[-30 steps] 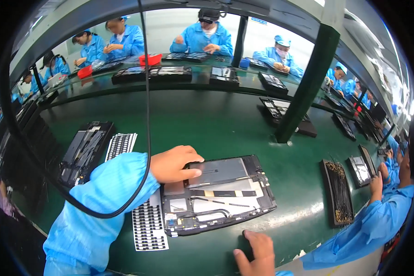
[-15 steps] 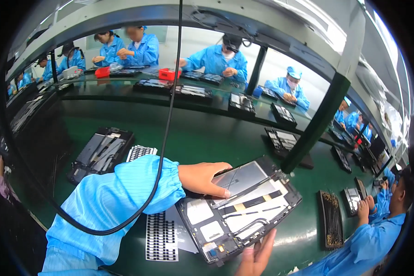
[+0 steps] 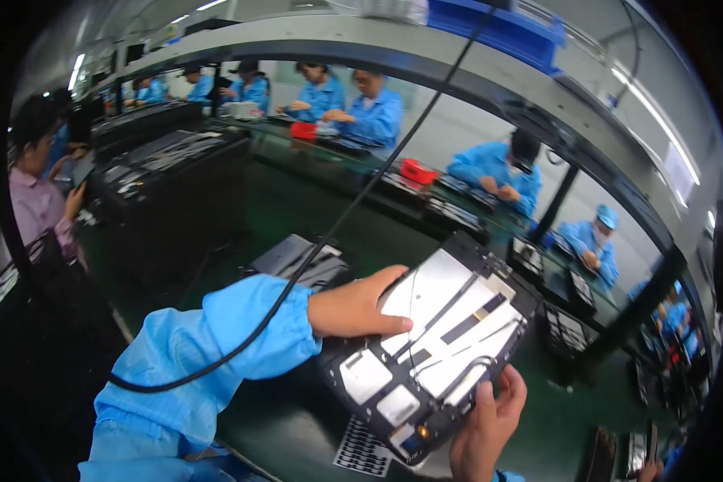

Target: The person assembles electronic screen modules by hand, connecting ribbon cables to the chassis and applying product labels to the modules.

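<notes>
An opened tablet (image 3: pixel 446 337), with a black frame, silver panels and dark strips across its inside, is held tilted above the green table. My left hand (image 3: pixel 357 308) grips its left edge, thumb lying over the silver surface. At the lower right edge, my right hand (image 3: pixel 490 414) pinches the frame between thumb and fingers. A thin dark wire (image 3: pixel 412 321) runs over the tablet's inside. Beneath it, partly covered, lies a white sheet of black stickers (image 3: pixel 363 450). Behind my left wrist are more opened tablet parts (image 3: pixel 297 259).
A black cable (image 3: pixel 353 197) hangs diagonally in front of my left arm. A dark stack of trays with parts (image 3: pixel 173 169) stands at left, near a person in pink (image 3: pixel 40 193). A green post (image 3: pixel 627 313) rises at right. Co-workers in blue sit beyond, beside red bins (image 3: pixel 418 172).
The view has swung to the left, bringing the tray stack and the person in pink into sight. The tablet is turned more upright, and my right hand shows more fully at its edge.
</notes>
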Tool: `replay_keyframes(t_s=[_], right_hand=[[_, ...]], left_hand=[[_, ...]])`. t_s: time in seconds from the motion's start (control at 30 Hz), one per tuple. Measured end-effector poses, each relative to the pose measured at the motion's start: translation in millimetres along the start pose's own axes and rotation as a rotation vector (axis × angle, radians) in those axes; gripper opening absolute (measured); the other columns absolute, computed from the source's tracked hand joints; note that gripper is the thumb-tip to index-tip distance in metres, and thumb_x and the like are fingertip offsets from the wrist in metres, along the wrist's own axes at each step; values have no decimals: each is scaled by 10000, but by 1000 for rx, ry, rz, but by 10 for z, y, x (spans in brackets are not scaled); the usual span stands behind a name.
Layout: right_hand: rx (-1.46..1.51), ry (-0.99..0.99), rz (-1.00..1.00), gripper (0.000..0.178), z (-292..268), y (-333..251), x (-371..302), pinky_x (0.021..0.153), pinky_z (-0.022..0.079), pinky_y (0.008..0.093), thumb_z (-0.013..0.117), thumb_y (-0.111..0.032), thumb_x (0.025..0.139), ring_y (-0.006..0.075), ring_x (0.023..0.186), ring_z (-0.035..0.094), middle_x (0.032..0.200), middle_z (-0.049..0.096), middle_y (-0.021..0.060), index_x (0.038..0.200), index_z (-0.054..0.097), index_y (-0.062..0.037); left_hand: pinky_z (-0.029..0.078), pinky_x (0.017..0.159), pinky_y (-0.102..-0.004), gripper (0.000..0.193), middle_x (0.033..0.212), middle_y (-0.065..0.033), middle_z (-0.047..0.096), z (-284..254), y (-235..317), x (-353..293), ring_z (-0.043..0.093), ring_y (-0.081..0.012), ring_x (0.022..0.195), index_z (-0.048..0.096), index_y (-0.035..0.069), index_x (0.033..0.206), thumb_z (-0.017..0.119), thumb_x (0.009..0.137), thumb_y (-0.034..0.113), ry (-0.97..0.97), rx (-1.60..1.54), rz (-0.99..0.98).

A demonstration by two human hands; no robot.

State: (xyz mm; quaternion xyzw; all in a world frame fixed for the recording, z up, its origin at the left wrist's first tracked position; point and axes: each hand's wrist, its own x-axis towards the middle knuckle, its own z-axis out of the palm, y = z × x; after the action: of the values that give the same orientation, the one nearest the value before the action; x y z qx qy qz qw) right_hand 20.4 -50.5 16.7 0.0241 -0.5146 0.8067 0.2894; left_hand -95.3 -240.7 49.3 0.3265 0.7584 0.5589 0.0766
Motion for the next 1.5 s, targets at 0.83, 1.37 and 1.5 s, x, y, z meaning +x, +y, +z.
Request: replay_keyframes(t_s=[0.83,1.37,1.5], right_hand=[[-705,-704,94,805,1303,1858,298,1043,131,412,543,-336,792,445,1261,150,1302,166,391,1240,153,208],[-690,-692,-4,233,17,27,650,805,450,287,585,-48,760,212,899,567,948,584,132,980,581,29],[-1038,-669,-804,233,-181,-1094,302,785,439,401,514,15,728,337,849,563,941,579,252,941,577,82]], left_hand=[[448,746,-279,587,875,-151,608,-1652,-1482,-576,596,-201,753,391,-72,1222,604,786,258,326,222,-433],[380,844,-405,309,1051,-179,498,-646,-794,-1122,487,-314,966,541,-35,1006,573,717,71,684,1001,354],[440,750,-386,256,874,-152,573,60,-451,-1309,563,-282,811,577,-23,912,590,663,33,3,808,596]])
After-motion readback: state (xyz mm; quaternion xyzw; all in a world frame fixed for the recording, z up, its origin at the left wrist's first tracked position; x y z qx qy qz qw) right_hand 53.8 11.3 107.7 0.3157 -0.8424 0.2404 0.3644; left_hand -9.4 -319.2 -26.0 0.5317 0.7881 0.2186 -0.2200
